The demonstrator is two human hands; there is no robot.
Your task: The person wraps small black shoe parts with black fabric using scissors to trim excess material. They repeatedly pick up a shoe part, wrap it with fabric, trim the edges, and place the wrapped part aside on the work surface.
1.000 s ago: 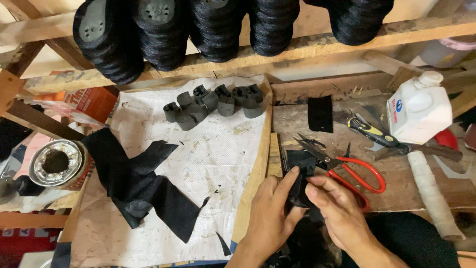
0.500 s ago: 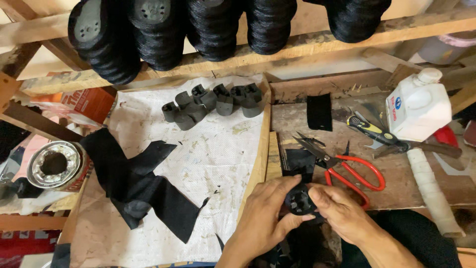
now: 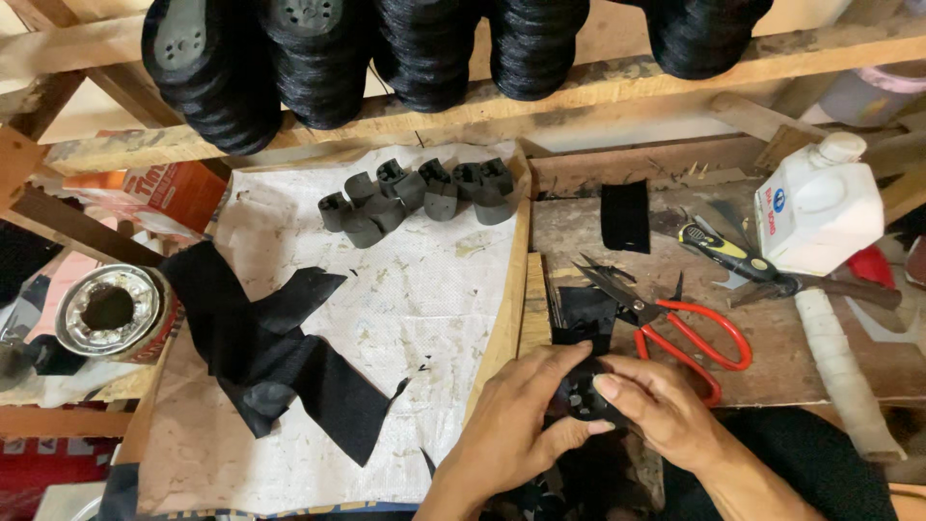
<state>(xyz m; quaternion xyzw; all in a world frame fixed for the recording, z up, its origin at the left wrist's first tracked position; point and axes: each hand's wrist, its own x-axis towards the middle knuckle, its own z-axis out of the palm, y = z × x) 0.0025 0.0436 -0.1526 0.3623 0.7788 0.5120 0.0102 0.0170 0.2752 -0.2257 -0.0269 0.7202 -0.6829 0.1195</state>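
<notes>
Resting between both hands (image 3: 579, 410): black heel piece (image 3: 582, 397)

Rough wooden bench (image 3: 772, 376), dark and scuffed on its right half — the left half covered by a stained white woven sheet (image 3: 405, 318) with frayed marks. A pale timber strip (image 3: 509, 289) runs front to back between the two halves. Above, a raw wooden shelf rail (image 3: 598, 92) crosses the whole view, with a slanted brace (image 3: 77, 227) at far left. Lower left, beyond the bench edge, a patch of red patterned floor covering (image 3: 39, 473). Light is even and soft — shadows are faint.
</notes>
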